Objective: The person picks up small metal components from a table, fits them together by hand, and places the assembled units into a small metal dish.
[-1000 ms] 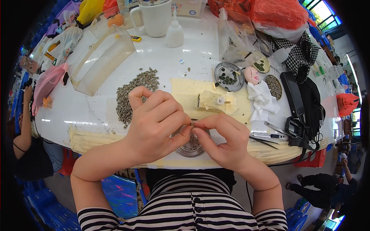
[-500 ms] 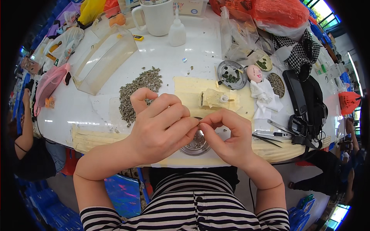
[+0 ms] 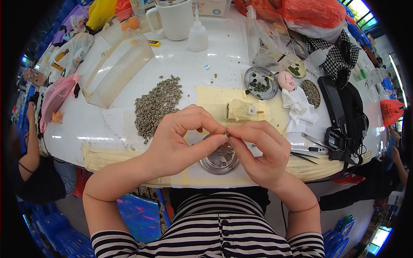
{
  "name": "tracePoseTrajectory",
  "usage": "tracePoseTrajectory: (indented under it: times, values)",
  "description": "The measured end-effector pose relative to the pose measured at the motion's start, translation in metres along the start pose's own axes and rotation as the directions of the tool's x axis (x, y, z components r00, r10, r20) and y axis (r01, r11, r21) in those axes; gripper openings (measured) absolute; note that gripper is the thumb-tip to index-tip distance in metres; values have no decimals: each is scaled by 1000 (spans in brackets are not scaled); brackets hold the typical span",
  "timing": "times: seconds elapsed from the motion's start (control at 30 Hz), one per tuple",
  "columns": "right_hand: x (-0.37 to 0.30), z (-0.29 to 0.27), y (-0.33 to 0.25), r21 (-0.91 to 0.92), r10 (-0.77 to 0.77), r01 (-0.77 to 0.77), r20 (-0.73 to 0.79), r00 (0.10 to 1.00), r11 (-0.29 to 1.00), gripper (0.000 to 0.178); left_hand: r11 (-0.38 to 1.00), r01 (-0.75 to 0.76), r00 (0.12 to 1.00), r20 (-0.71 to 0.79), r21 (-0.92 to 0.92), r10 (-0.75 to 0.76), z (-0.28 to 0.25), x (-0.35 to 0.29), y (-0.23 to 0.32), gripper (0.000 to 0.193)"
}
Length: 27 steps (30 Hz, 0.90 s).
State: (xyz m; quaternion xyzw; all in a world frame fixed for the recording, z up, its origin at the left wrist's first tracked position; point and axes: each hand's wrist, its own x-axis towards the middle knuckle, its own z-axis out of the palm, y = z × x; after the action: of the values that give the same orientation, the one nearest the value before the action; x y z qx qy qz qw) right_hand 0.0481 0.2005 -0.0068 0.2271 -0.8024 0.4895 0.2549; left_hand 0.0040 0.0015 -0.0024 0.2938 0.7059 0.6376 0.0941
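Note:
My left hand (image 3: 183,136) and my right hand (image 3: 263,150) meet fingertip to fingertip above the near edge of the table. Each pinches with thumb and forefinger; a tiny piece seems to be between them, too small to name. Just beneath the fingertips is a round metal dish (image 3: 220,167) with a few small greyish bits in it, partly covered by my hands. Beyond my left hand lies a heap of small grey-brown pieces (image 3: 157,105). A tape-wrapped block (image 3: 239,111) with a short peg at its right end sits on cream tape beyond my right hand.
Right of the block are a round dish of dark green pieces (image 3: 261,84), crumpled white tissue (image 3: 297,105), tweezers and a cutter (image 3: 307,148), and a black strap device (image 3: 333,107). Farther back stand a clear plastic tray (image 3: 116,73), a white mug (image 3: 175,21) and a squeeze bottle (image 3: 198,38).
My left hand has turned and its raised fingers have come down, so its thumb now shows. The fingertips of both hands stay together, and more of the metal dish is visible.

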Motion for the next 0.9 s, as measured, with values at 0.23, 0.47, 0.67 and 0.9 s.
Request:
tracePoseTrajectory:
  times: [0.23,0.47,0.67,0.9]
  values:
    - [0,0,0,-56,-27,27,-5,1000,998,23,981,150,986,85,-120,-141,-2,-1,4,7]
    - [-1,3,3,-141,-129,124,-28,991,982,24,986,152,986,79,-61,-147,-2,-3,5,7]
    - [0,1,-1,-60,-17,17,-5,1000,998,22,966,214,975,92,-145,-202,-3,-2,4,7]
    - [3,-2,-1,39,84,-85,9,996,996,19,772,391,920,178,-501,-350,1,0,6,15]
